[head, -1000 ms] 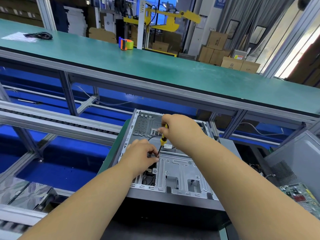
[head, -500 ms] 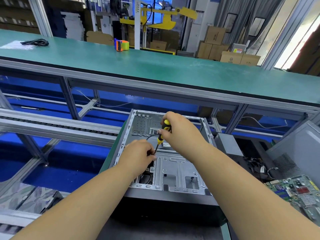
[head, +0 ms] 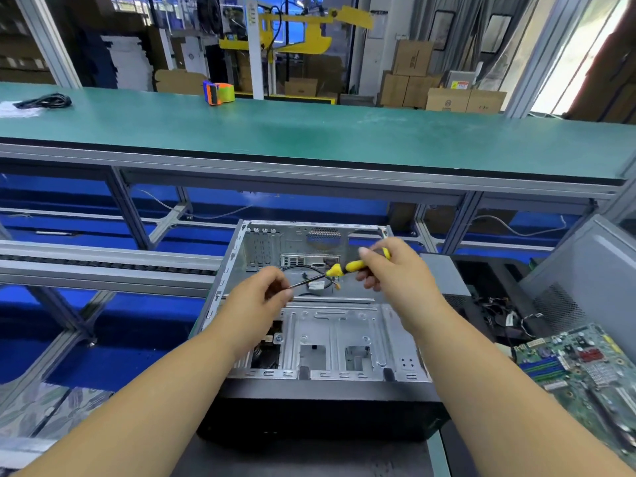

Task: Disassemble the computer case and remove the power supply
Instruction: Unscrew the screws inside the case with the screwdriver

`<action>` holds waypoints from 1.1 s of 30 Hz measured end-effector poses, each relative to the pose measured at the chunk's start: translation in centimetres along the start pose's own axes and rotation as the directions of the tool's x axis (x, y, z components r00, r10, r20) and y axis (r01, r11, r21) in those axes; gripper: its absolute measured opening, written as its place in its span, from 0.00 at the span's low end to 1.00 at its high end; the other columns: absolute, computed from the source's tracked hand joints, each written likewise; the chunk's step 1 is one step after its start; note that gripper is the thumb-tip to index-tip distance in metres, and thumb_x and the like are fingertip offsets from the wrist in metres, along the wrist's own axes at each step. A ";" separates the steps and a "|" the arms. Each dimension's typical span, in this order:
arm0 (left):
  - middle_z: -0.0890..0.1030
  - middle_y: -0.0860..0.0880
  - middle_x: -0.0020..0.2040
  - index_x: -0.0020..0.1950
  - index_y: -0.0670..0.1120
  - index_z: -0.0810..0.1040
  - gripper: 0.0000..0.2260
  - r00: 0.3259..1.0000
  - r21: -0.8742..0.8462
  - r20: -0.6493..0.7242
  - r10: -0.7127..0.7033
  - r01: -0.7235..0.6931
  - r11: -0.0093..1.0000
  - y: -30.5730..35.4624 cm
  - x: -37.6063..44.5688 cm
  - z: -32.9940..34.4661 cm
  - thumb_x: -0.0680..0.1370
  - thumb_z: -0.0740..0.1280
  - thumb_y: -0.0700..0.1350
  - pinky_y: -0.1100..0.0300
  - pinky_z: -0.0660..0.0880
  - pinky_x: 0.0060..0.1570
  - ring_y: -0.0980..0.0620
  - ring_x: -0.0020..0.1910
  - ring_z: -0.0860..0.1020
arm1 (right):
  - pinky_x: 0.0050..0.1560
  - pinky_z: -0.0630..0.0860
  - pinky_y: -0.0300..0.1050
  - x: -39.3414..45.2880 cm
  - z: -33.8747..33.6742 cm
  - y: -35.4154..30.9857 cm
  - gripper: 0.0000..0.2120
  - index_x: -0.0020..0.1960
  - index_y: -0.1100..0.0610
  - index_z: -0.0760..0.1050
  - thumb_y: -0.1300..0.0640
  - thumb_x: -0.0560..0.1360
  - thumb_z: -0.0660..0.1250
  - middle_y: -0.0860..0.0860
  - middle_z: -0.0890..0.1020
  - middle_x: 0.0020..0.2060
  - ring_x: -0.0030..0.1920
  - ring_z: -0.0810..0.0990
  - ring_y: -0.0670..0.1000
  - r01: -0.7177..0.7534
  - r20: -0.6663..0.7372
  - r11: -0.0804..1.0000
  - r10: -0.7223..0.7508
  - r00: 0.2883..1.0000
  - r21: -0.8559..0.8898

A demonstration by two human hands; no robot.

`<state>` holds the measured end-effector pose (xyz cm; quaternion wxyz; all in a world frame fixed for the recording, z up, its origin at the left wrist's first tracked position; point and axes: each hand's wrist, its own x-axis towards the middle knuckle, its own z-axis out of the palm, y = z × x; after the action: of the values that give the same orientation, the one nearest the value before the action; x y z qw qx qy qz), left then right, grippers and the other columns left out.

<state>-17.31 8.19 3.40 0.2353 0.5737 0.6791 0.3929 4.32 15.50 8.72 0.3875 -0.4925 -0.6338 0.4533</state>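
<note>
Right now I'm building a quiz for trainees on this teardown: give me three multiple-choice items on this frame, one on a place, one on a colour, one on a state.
1. Where does the loose circuit board lie?
A. right of the computer case
B. inside the case
C. on the green shelf

2. What colour is the screwdriver's handle?
A. red and white
B. yellow and black
C. all blue

3. How is the screwdriver held?
A. lying loose in the case
B. left hand alone
C. right hand on the handle, left hand pinching the tip end

Answers:
1 A: the circuit board sits right of the computer case.
2 B: the screwdriver shows yellow with black.
3 C: the right hand grips the handle, the left hand pinches the shaft.
</note>
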 end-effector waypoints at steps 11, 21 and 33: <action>0.80 0.52 0.40 0.47 0.48 0.78 0.07 0.994 -0.540 0.101 0.037 0.024 0.841 8.4 -1.4 6.4 0.75 0.70 0.36 0.65 0.76 0.46 0.53 0.43 0.77 | 0.39 0.76 0.43 -3.7 -8.5 5.5 0.19 0.57 0.61 0.75 0.67 0.66 0.65 0.56 0.80 0.38 0.39 0.81 0.54 -0.266 0.258 0.704 0.121 0.959 0.659; 0.77 0.59 0.40 0.43 0.54 0.75 0.08 0.855 0.002 0.209 0.475 -0.486 0.874 16.1 -3.6 16.0 0.72 0.72 0.43 0.64 0.72 0.43 0.58 0.43 0.76 | 0.28 0.67 0.38 -8.0 -15.0 7.7 0.06 0.38 0.56 0.79 0.65 0.71 0.70 0.50 0.73 0.28 0.25 0.68 0.47 -0.242 0.154 0.854 0.192 0.969 0.461; 0.74 0.60 0.41 0.43 0.57 0.74 0.08 0.827 0.158 0.321 0.462 -0.528 0.835 18.3 -5.2 25.0 0.70 0.71 0.47 0.59 0.72 0.45 0.60 0.45 0.71 | 0.27 0.67 0.36 -9.9 -22.6 13.7 0.08 0.39 0.54 0.81 0.57 0.62 0.77 0.50 0.78 0.30 0.28 0.72 0.45 -0.274 0.166 0.900 0.230 0.959 0.338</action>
<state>14.02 10.40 2.86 0.1436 0.8031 0.5095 0.2737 31.40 11.63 1.67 0.3693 -0.4631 -0.4939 0.6366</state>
